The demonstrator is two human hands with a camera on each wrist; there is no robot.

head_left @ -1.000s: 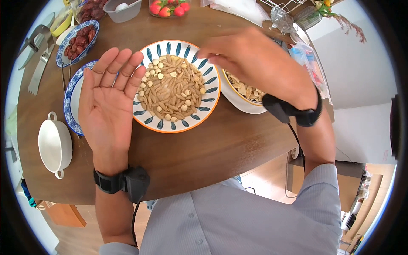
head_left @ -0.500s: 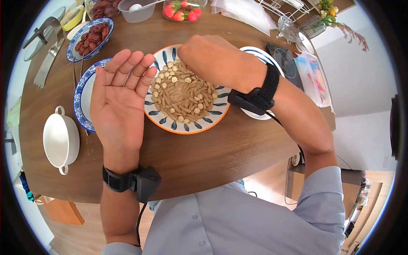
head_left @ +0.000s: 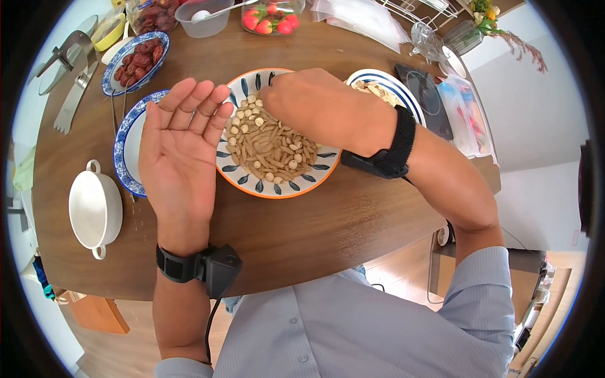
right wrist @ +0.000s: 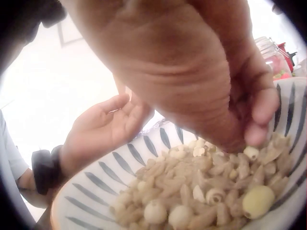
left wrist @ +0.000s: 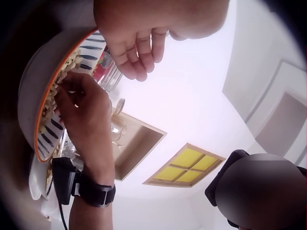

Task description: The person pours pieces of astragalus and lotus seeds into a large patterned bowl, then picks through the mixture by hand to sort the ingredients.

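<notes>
A white bowl [head_left: 252,184] with dark leaf strokes and an orange rim holds brown spindle-shaped pieces [head_left: 268,145] and pale round lotus seeds [head_left: 293,165]. My right hand [head_left: 331,107] reaches into its far side, fingers bent down. In the right wrist view its fingertips [right wrist: 256,135] come together at a lotus seed [right wrist: 250,152] among the brown pieces; the thumb is mostly hidden behind the hand. Palm up, my left hand [head_left: 183,151] is held beside the bowl's left rim, its fingers nearly straight and nothing visible in the palm.
Left stand a blue-rimmed plate [head_left: 126,157], a white two-handled pot [head_left: 94,208] and a dish of red dates [head_left: 140,62]. A dish of pale slices [head_left: 378,91] is at right. Behind are a plastic tub [head_left: 205,25] and a jar of strawberry-like red pieces [head_left: 271,22].
My right hand has moved left from over the dish of pale slices into the bowl, and has stayed low there since. The left hand keeps its palm-up pose; the head view shifted slightly.
</notes>
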